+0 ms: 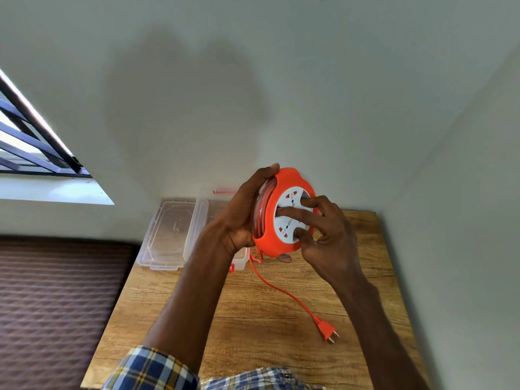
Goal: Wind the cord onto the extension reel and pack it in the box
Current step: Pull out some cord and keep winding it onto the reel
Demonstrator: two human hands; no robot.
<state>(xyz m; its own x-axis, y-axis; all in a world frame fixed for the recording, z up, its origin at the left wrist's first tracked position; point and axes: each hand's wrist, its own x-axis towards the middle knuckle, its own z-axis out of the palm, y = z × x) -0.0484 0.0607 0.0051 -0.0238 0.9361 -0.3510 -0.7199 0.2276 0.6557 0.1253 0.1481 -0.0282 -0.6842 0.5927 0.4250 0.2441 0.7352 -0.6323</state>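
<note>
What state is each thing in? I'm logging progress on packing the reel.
extension reel: held off the table, mostly wound
cord: tail hanging loose
plug: lying on the table
box: open, mostly hidden
lid: lying beside the box
left hand: grips the reel's rim
right hand: fingers on the white hub

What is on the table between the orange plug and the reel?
Head view: only the orange cord lies across bare wooden table, running from plug to reel.
</note>
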